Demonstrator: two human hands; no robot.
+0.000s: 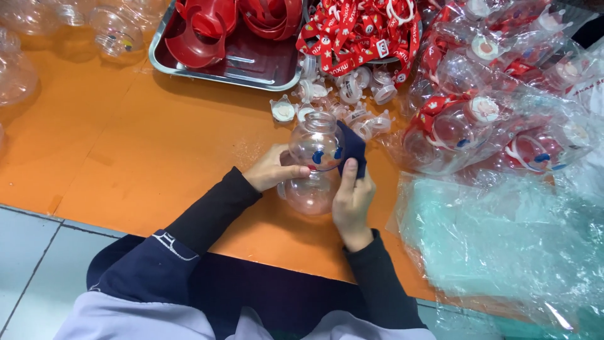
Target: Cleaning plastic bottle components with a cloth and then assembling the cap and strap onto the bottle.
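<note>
Near the orange table's point(145, 151) front edge, the left hand point(272, 169) grips a clear, double-bulbed plastic bottle point(316, 165). The right hand point(352, 196) presses a dark blue cloth point(353, 150) against it. The bottle seems light, smooth, probably slippery and dentable; its narrow waist looks easiest to grip.

So the left hand point(272, 169) grips a clear snowman-shaped plastic bottle point(314, 165) lying over the orange table point(138, 151), while the right hand point(352, 200) presses a dark blue cloth point(354, 149) against its side. Small white caps point(340, 94) sit just beyond, a steel tray point(251, 66) of red plastic parts point(201, 31) behind them, bagged bottles point(491, 119) on the right.
</note>
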